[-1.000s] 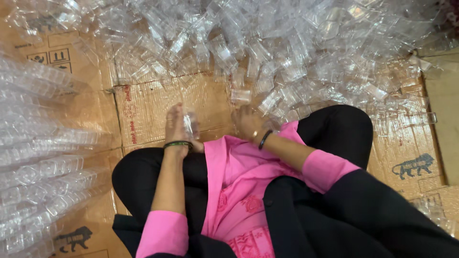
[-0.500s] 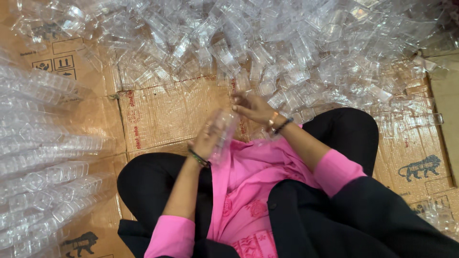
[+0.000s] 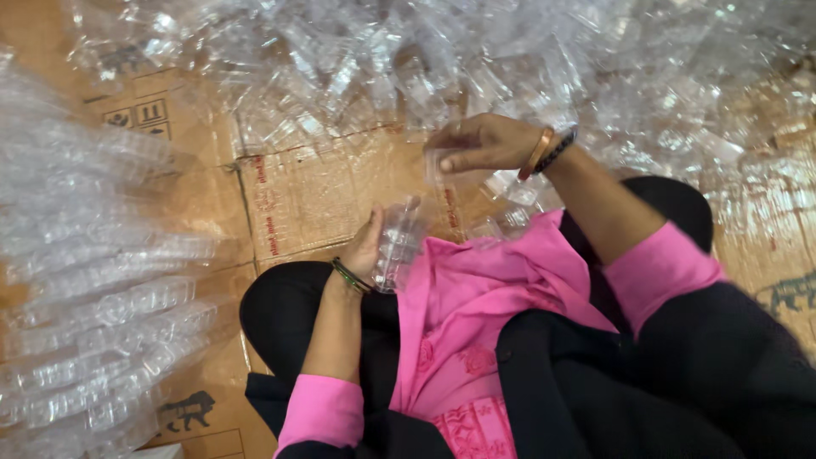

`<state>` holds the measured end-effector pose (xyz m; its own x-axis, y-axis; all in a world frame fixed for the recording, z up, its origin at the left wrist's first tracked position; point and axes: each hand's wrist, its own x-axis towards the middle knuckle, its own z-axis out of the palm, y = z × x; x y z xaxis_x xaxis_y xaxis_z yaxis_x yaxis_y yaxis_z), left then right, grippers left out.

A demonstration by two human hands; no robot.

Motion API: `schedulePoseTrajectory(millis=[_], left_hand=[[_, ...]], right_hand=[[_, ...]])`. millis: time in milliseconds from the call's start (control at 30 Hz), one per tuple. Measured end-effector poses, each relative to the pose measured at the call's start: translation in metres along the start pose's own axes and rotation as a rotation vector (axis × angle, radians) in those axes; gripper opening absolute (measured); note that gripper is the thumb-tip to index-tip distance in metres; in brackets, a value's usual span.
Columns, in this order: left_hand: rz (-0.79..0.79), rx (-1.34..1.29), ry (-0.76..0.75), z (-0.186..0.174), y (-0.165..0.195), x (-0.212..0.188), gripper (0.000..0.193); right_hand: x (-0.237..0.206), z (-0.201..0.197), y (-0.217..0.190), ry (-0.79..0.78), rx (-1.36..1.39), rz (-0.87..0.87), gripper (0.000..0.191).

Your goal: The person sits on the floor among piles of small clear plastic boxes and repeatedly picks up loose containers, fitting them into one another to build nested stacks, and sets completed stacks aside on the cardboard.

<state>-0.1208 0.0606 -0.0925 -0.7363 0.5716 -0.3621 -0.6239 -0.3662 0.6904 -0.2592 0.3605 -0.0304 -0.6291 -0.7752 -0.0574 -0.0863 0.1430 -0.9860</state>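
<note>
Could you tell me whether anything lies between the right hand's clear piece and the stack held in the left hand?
Nothing visible does: only bare cardboard shows between the right hand and the left hand holding the stack.

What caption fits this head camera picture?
Left hand holds stacked clear plastic trays; right hand lifts one clear tray.

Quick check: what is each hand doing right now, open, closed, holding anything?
Left hand: closed around a stack of clear plastic pieces.
Right hand: fingers pinched on one clear plastic piece at the edge of the heap.
</note>
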Motion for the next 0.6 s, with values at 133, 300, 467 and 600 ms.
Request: schedulePoseTrajectory(millis=[133, 300, 467, 600], left_hand=[[0.174, 0.457, -0.096, 0.022, -0.013, 0.01, 0.078], [-0.089, 0.05, -0.116, 0.061, -0.018, 0.009, 0.08], [-0.086, 0.131, -0.02, 0.081, -0.011, 0.004, 0.078], [-0.03, -0.076, -0.174, 0.085, -0.019, 0.012, 0.085]], right_hand=[[-0.008, 0.01, -0.047, -0.193, -0.247, 0.099, 0.049], [-0.014, 0.028, -0.058, -0.112, -0.214, 0.047, 0.042], [-0.031, 0.012, -0.063, -0.239, 0.016, -0.142, 0.04], [-0.028, 0.035, -0.051, -0.124, -0.177, 0.01, 0.045]])
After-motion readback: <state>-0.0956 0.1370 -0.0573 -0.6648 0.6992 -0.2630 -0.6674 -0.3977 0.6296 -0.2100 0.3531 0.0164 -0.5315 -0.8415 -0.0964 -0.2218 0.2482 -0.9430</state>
